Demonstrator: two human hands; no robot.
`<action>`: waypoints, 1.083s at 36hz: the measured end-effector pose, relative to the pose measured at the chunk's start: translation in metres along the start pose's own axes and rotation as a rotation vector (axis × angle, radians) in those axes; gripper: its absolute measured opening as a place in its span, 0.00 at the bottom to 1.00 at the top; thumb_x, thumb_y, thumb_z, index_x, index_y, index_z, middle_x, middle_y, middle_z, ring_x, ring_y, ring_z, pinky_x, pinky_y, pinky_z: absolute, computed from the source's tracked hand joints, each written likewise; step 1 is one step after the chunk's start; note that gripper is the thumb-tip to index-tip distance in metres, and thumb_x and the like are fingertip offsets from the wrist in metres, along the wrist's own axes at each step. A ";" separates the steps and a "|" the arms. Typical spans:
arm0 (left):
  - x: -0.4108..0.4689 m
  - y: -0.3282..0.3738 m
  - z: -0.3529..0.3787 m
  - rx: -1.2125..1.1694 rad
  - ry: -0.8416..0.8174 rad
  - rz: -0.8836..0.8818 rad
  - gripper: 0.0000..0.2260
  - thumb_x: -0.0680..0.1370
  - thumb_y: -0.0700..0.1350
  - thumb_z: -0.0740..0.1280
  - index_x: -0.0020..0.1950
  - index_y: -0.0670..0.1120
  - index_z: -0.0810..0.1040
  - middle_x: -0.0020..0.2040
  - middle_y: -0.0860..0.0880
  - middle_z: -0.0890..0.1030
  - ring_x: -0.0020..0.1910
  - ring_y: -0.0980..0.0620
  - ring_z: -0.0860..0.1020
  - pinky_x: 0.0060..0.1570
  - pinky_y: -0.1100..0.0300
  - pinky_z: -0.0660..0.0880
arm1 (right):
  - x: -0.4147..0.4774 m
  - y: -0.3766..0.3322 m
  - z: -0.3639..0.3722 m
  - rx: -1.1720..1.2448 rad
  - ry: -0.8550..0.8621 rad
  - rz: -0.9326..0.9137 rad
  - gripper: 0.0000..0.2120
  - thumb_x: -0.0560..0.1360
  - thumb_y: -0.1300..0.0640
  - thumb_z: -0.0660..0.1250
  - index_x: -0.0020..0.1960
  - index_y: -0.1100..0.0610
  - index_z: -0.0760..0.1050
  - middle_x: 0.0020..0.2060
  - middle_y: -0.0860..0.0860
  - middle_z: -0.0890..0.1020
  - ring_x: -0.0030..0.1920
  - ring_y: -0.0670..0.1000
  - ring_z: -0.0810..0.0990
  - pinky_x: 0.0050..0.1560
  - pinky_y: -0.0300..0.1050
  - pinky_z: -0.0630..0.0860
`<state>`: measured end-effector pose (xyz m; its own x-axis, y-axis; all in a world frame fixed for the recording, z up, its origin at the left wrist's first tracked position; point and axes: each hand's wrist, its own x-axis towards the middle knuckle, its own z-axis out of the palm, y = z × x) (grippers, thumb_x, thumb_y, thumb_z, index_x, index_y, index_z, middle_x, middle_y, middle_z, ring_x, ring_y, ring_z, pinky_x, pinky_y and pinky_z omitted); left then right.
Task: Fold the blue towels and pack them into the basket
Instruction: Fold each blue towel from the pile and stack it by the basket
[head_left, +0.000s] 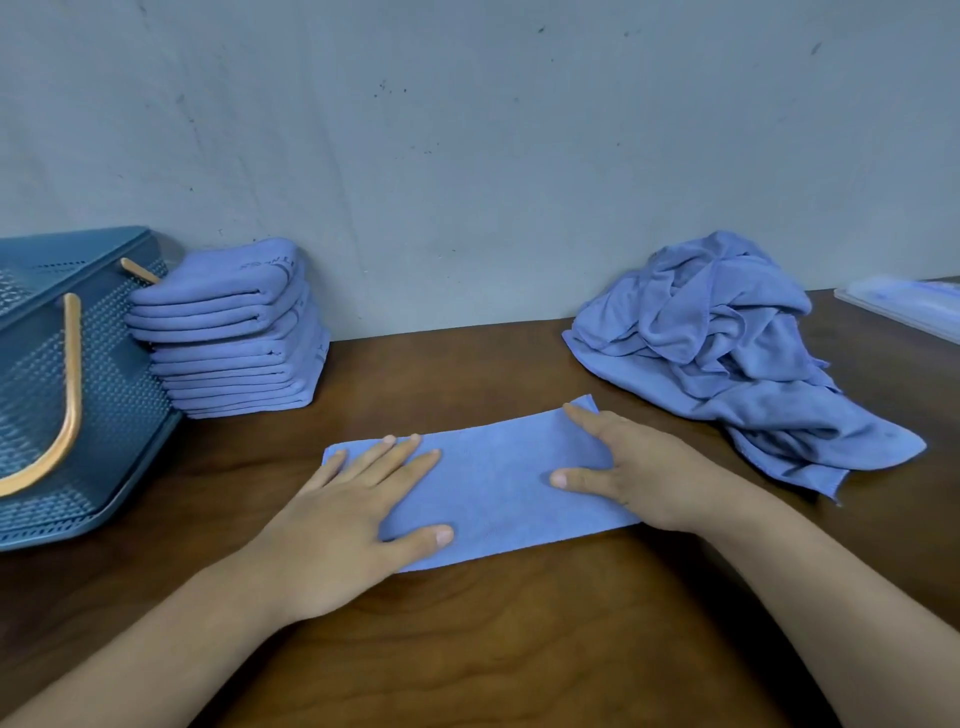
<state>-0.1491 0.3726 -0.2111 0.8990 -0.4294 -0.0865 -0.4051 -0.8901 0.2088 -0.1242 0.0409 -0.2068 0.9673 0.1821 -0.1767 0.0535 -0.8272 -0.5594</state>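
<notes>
Left grip (343, 525), right grip (639, 467) and forearms (831, 597) are bare.

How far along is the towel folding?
Done: a stack of folded towels stands beside the basket, not in it. In hand: the left hand and right hand press a partly folded towel flat. Left: the crumpled pile on the right, then packing the basket.

One basket (120, 400), one folded stack (235, 332), one crumpled heap (727, 343), one flat towel (498, 480).
</notes>
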 end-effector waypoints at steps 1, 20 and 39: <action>-0.007 -0.004 0.000 0.004 0.007 -0.022 0.35 0.78 0.78 0.47 0.83 0.71 0.43 0.80 0.73 0.36 0.77 0.72 0.30 0.83 0.54 0.36 | 0.000 0.000 0.000 -0.005 0.001 -0.002 0.49 0.73 0.28 0.69 0.85 0.38 0.50 0.84 0.41 0.55 0.84 0.47 0.55 0.78 0.42 0.56; -0.040 -0.041 0.006 -0.316 0.202 -0.097 0.23 0.82 0.67 0.60 0.77 0.70 0.66 0.71 0.82 0.55 0.71 0.83 0.43 0.77 0.64 0.46 | -0.009 -0.012 -0.004 0.297 0.217 -0.003 0.24 0.76 0.50 0.77 0.68 0.34 0.77 0.71 0.36 0.75 0.72 0.41 0.73 0.68 0.40 0.71; -0.032 -0.052 -0.001 -0.949 0.533 -0.210 0.18 0.85 0.39 0.64 0.68 0.62 0.75 0.55 0.66 0.83 0.59 0.66 0.78 0.61 0.65 0.72 | 0.010 -0.175 0.017 0.248 0.032 -0.036 0.24 0.80 0.60 0.67 0.75 0.47 0.74 0.65 0.51 0.81 0.56 0.49 0.83 0.52 0.46 0.83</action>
<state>-0.1562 0.4329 -0.2186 0.9837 0.0398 0.1753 -0.1494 -0.3612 0.9204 -0.1281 0.1967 -0.1245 0.9734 0.1890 -0.1296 0.0294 -0.6640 -0.7472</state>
